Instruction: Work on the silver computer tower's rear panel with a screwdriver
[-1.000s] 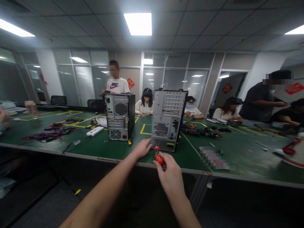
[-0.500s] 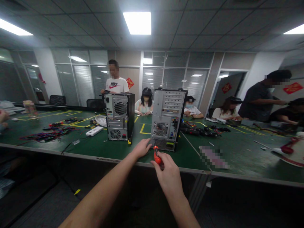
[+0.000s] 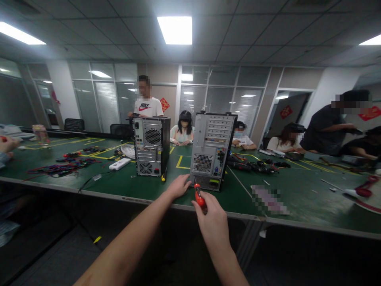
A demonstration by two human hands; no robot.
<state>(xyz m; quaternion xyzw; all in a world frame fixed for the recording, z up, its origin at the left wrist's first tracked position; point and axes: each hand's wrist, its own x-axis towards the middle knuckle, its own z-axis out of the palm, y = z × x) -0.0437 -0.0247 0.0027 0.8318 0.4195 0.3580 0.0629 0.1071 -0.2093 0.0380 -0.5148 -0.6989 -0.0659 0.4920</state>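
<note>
My right hand point(image 3: 212, 212) is closed around the red handle of a screwdriver point(image 3: 199, 195). The screwdriver's shaft points up at the lower back panel of a grey and black computer tower point(image 3: 205, 147), which stands upright on the green table. Whether the tip sits in a screw cannot be made out. Against the tower's lower left edge, my left hand point(image 3: 177, 186) rests with its fingers stretched out. A second, smaller computer tower point(image 3: 147, 147) stands to the left, its back panel also facing me.
By the smaller tower lies a yellow-ended tool point(image 3: 163, 178). Further left are a white power strip point(image 3: 119, 163) and loose thin cables point(image 3: 61, 167). Black cables point(image 3: 256, 165) and a blurred pinkish item point(image 3: 269, 200) lie to the right. Several people sit or stand around the table point(image 3: 238, 202).
The view has shifted slightly, so most things appear a little further right. Both hands keep their places at the tower, and the screwdriver stays in my right hand.
</note>
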